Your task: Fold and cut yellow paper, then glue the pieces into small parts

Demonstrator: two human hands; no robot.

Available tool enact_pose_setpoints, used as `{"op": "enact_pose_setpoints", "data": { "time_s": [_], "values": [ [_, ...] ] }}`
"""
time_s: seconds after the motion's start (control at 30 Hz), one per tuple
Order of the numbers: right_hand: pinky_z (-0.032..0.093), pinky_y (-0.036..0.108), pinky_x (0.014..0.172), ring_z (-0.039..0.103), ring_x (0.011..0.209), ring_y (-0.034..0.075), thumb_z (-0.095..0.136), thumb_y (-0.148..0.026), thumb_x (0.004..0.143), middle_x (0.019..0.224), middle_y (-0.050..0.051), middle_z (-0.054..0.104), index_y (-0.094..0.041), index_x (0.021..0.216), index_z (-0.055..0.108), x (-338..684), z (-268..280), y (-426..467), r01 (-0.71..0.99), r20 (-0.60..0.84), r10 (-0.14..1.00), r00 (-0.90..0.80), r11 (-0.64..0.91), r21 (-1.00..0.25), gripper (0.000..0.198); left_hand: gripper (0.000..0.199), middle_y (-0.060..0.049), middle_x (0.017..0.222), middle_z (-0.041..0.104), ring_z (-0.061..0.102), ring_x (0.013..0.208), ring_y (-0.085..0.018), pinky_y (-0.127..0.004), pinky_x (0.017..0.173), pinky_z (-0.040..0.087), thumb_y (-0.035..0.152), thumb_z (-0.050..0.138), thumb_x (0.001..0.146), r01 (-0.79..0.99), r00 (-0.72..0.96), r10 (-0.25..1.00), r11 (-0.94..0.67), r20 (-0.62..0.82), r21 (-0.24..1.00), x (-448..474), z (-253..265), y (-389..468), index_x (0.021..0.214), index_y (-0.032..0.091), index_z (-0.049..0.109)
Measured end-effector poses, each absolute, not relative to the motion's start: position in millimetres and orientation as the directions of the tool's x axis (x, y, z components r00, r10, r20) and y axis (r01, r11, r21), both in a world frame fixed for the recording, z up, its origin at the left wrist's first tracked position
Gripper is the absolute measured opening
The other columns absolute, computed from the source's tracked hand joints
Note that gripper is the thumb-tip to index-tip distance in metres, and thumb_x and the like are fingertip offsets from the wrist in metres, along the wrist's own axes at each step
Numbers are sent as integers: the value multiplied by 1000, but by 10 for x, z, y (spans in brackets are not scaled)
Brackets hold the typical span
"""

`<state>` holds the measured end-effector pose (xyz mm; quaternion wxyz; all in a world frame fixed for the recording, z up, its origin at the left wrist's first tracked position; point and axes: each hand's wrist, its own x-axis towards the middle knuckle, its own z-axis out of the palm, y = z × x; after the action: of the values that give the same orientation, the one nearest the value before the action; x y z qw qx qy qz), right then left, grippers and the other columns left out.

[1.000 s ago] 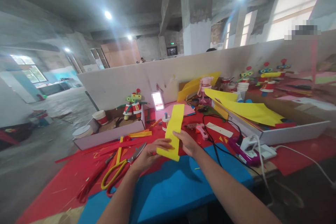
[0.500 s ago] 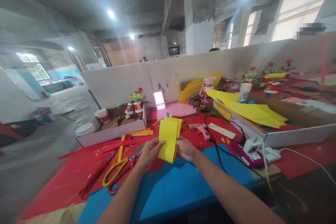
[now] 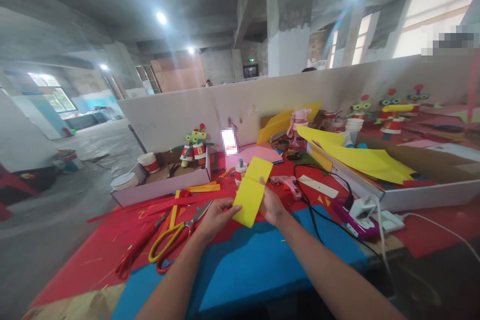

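A strip of yellow paper [image 3: 250, 200] with a crease across it is held up between my two hands over the table. My left hand [image 3: 219, 215] pinches its lower left edge between thumb and fingers. On the other side, my right hand [image 3: 272, 205] grips the right edge, its fingers partly hidden behind the paper. Just behind the paper stands a small white cup [image 3: 240, 170] with a blue top, partly covered. Scissors [image 3: 176, 237] with yellow and red handles lie left of my left hand. A pink glue gun [image 3: 288, 185] rests beyond my right hand.
Blue sheet [image 3: 258, 265] covers the near table edge. At left is a box [image 3: 165, 189] with paper-cup figures [image 3: 195, 147]. To the right stand a box [image 3: 423, 194] with yellow sheets [image 3: 360, 157] and a purple power strip [image 3: 354, 220] with cables.
The yellow paper, earlier folded over in a loop, now lies opened out and tilted, its upper part leaning right. Both hands still hold it; the right hand has shifted slightly up its edge.
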<state>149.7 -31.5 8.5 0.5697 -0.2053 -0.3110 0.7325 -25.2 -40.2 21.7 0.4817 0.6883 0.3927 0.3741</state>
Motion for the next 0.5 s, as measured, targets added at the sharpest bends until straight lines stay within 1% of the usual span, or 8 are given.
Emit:
{"op": "enact_pose_setpoints", "data": {
  "time_s": [0.07, 0.13, 0.17, 0.23, 0.3, 0.37, 0.4, 0.5],
  "values": [
    [50, 42, 90, 60, 112, 26, 47, -56, 87, 110, 9, 70, -20, 111, 59, 1533, 104, -274, -739, 66, 984, -167, -81, -668, 45, 27, -4, 75, 72, 64, 74, -19, -29, 73, 50, 40, 73, 70, 117, 385, 903, -254, 192, 960, -275, 210, -388, 75, 14, 72],
    [49, 41, 91, 59, 114, 25, 52, -53, 85, 112, 8, 69, -21, 112, 58, 1545, 101, -249, -748, 93, 988, -125, -32, -663, 43, 25, -5, 82, 73, 65, 80, -20, -31, 78, 50, 39, 74, 70, -22, 319, 910, -274, 267, 961, -292, 212, -368, 80, 16, 71],
    [49, 40, 91, 59, 114, 25, 58, -50, 82, 113, 8, 69, -21, 111, 58, 1539, 90, -248, -741, 118, 984, -137, -22, -671, 41, 25, -5, 85, 73, 65, 83, -20, -32, 80, 50, 39, 74, 70, -100, 277, 914, -278, 295, 955, -299, 217, -358, 83, 17, 70],
    [49, 38, 92, 60, 112, 24, 71, -41, 73, 112, 8, 69, -20, 107, 59, 1509, 54, -269, -696, 157, 961, -227, -47, -717, 41, 28, -4, 88, 73, 66, 85, -20, -33, 81, 50, 39, 75, 68, -227, 207, 922, -279, 326, 933, -308, 231, -346, 87, 18, 69],
    [51, 38, 89, 63, 106, 25, 77, -36, 67, 106, 9, 70, -18, 101, 61, 1471, 10, -304, -610, 128, 930, -345, -119, -783, 42, 30, -4, 88, 73, 66, 83, -20, -32, 79, 51, 39, 77, 66, -297, 192, 927, -257, 322, 919, -315, 247, -348, 86, 19, 67],
    [53, 40, 83, 66, 100, 26, 76, -40, 68, 100, 10, 72, -17, 99, 62, 1450, -29, -328, -532, 55, 904, -424, -199, -823, 41, 28, -4, 84, 73, 66, 78, -18, -30, 74, 51, 37, 79, 64, -310, 239, 925, -216, 295, 926, -322, 262, -367, 82, 18, 68],
    [54, 40, 80, 67, 98, 27, 74, -44, 70, 97, 10, 72, -18, 99, 62, 1449, -45, -330, -517, 22, 904, -426, -224, -826, 41, 28, -4, 81, 73, 66, 75, -18, -29, 72, 51, 36, 79, 64, -295, 280, 920, -188, 273, 937, -325, 268, -380, 80, 17, 68],
    [54, 40, 78, 67, 97, 28, 68, -49, 74, 97, 10, 73, -19, 99, 63, 1478, -78, -298, -566, -29, 943, -331, -223, -794, 40, 28, -4, 72, 71, 62, 66, -16, -26, 65, 49, 40, 79, 65, -181, 401, 897, -121, 186, 976, -324, 280, -417, 77, 15, 71]
  ]
}}
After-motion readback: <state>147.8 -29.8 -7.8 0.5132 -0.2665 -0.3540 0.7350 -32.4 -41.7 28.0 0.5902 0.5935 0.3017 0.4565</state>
